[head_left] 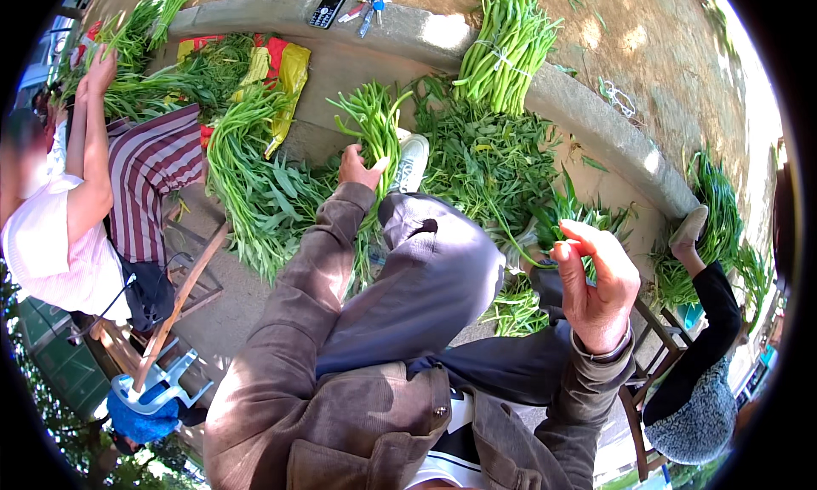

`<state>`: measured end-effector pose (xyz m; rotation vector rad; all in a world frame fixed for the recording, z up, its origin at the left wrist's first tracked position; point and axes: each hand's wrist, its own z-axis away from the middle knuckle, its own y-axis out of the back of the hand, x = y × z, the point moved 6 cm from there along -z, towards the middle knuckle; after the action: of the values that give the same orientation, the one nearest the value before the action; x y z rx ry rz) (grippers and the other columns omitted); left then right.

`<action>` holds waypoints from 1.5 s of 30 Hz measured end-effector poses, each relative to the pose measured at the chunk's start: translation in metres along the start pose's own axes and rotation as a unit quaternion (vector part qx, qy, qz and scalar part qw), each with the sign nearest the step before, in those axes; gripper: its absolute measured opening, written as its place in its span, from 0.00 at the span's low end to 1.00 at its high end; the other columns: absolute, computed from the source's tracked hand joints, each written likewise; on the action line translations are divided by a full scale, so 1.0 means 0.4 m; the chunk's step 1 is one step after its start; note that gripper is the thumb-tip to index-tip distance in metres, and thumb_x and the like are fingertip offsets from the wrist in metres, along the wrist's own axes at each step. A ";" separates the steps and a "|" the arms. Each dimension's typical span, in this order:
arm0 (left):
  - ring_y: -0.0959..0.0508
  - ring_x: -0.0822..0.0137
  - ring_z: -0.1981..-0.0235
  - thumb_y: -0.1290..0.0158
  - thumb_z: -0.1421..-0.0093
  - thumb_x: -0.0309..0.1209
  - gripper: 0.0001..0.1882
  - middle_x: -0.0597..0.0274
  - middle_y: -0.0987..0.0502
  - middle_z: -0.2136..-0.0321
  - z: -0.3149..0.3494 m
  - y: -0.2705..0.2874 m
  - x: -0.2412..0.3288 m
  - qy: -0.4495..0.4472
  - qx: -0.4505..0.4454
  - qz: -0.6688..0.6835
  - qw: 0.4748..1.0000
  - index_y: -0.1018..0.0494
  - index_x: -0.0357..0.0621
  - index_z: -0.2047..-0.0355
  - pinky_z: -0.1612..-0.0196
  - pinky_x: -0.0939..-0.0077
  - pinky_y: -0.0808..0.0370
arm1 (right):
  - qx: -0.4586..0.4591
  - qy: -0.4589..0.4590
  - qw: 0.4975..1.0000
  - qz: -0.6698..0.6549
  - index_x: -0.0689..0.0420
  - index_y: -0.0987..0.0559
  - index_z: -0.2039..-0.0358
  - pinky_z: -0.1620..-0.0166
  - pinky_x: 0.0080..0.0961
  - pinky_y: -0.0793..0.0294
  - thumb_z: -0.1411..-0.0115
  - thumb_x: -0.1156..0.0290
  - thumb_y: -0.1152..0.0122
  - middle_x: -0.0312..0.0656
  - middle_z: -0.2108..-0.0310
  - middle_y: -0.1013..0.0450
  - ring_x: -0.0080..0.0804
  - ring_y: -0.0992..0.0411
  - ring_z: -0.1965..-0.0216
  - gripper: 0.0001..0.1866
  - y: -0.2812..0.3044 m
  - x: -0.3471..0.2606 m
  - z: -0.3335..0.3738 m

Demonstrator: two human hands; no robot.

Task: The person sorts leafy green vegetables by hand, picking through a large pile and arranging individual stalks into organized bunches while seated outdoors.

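Note:
My left hand [362,168] is wrapped round a bunch of water spinach [373,120], its cut stems pointing up and away above my knee. Thumb and forefinger of my right hand [600,290] are pinched together over my other knee. A single thin green stem [508,228] curves up to those fingertips. Between my feet and the kerb lies a wide pile of loose leaves [485,145]. Left of my left forearm spreads a heap of long leafy stalks [272,188]. A tied bundle of stalks [502,65] leans on the kerb.
On the curved concrete kerb [400,31] lie a keypad phone [328,7] and keys [373,9]. A person [51,209] handles greens at left near a yellow and red sack [292,90]. Another person [694,405] sits at right beside more greens [715,201]. White string [617,99] lies beyond the kerb.

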<state>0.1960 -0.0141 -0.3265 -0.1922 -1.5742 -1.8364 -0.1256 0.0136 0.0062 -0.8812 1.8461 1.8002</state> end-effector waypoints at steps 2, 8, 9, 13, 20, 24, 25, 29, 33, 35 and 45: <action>0.31 0.52 0.59 0.36 0.61 0.40 0.38 0.49 0.32 0.63 0.038 0.016 0.029 -0.144 0.089 -0.054 0.984 0.39 0.38 0.51 0.54 0.64 0.34 | -0.020 -0.003 1.000 0.007 0.63 0.24 0.64 0.71 0.21 0.31 0.47 0.75 0.41 0.44 0.75 0.28 0.31 0.29 0.77 0.10 -0.002 -0.002 0.000; 0.47 0.49 0.41 0.43 0.55 0.37 0.45 0.43 0.54 0.40 0.061 -0.054 0.041 -0.255 -0.016 -0.109 0.961 0.53 0.38 0.40 0.41 0.63 0.45 | -0.017 0.014 1.000 0.017 0.59 0.24 0.64 0.74 0.25 0.32 0.50 0.75 0.40 0.42 0.78 0.29 0.36 0.31 0.79 0.10 -0.015 -0.005 -0.002; 0.48 0.49 0.40 0.45 0.54 0.37 0.44 0.43 0.54 0.40 0.043 -0.060 0.031 -0.249 -0.015 -0.122 0.961 0.52 0.37 0.40 0.41 0.63 0.45 | -0.018 0.021 0.999 0.016 0.59 0.24 0.65 0.75 0.25 0.32 0.50 0.75 0.39 0.42 0.79 0.29 0.36 0.31 0.79 0.10 -0.017 -0.009 -0.003; 0.47 0.50 0.40 0.49 0.53 0.36 0.41 0.46 0.56 0.39 -0.013 -0.101 0.005 -0.203 -0.068 -0.118 0.970 0.52 0.35 0.41 0.41 0.66 0.45 | -0.018 0.014 0.999 0.022 0.60 0.23 0.66 0.75 0.25 0.32 0.51 0.75 0.39 0.42 0.79 0.29 0.36 0.31 0.79 0.10 -0.009 -0.008 -0.002; 0.50 0.45 0.40 0.43 0.57 0.38 0.45 0.34 0.51 0.42 -0.050 -0.155 -0.032 -0.290 -0.117 -0.054 0.948 0.50 0.28 0.43 0.38 0.63 0.50 | 0.285 -0.036 0.956 -0.062 0.66 0.25 0.66 0.71 0.16 0.30 0.44 0.76 0.45 0.41 0.76 0.26 0.22 0.29 0.76 0.07 0.213 0.084 0.056; 0.47 0.46 0.41 0.43 0.54 0.49 0.46 0.37 0.50 0.42 -0.084 -0.133 -0.119 -0.296 -0.135 -0.119 0.938 0.49 0.33 0.42 0.41 0.61 0.46 | 0.458 -0.040 0.881 -0.112 0.68 0.26 0.63 0.68 0.15 0.30 0.40 0.75 0.50 0.39 0.79 0.28 0.21 0.30 0.77 0.09 0.357 0.208 0.186; 0.46 0.46 0.41 0.45 0.51 0.49 0.43 0.39 0.49 0.42 -0.083 -0.111 -0.123 -0.351 -0.095 -0.095 0.927 0.48 0.36 0.42 0.42 0.60 0.45 | 0.505 -0.063 0.846 -0.158 0.67 0.26 0.63 0.67 0.16 0.30 0.40 0.74 0.51 0.39 0.79 0.28 0.21 0.31 0.78 0.10 0.379 0.246 0.236; 0.35 0.49 0.49 0.48 0.45 0.39 0.23 0.43 0.34 0.52 -0.106 0.010 -0.010 -0.372 -0.116 -0.060 0.919 0.33 0.36 0.53 0.45 0.63 0.40 | 0.599 -0.185 0.748 -0.216 0.64 0.26 0.64 0.71 0.15 0.30 0.40 0.72 0.50 0.37 0.80 0.28 0.20 0.31 0.79 0.09 0.353 0.410 0.461; 0.28 0.70 0.59 0.50 0.42 0.32 0.15 0.60 0.26 0.60 -0.277 0.208 0.124 -0.250 -0.194 0.052 0.947 0.30 0.37 0.56 0.54 0.78 0.33 | 0.562 -0.324 0.722 -0.240 0.62 0.26 0.68 0.75 0.13 0.32 0.40 0.71 0.48 0.35 0.80 0.28 0.17 0.32 0.80 0.07 0.199 0.579 0.685; 0.28 0.77 0.64 0.51 0.41 0.31 0.15 0.64 0.26 0.62 -0.227 0.284 0.330 -0.194 -0.208 0.093 0.954 0.30 0.38 0.55 0.59 0.84 0.32 | 0.541 -0.397 0.687 -0.278 0.61 0.26 0.69 0.76 0.12 0.32 0.40 0.71 0.48 0.35 0.80 0.28 0.17 0.32 0.81 0.07 0.064 0.663 0.833; 0.25 0.70 0.68 0.48 0.45 0.23 0.13 0.57 0.25 0.64 0.373 0.201 0.929 -0.474 -0.285 0.042 0.832 0.30 0.36 0.57 0.64 0.79 0.28 | 0.376 -0.533 0.624 -0.430 0.61 0.28 0.63 0.74 0.16 0.29 0.42 0.65 0.47 0.38 0.73 0.26 0.21 0.29 0.75 0.12 -0.334 0.738 0.902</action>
<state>-0.0813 -0.0300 -0.0268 -1.6307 -1.4528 -2.2243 -0.2934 0.3300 -0.3209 -0.1263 0.8562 0.4866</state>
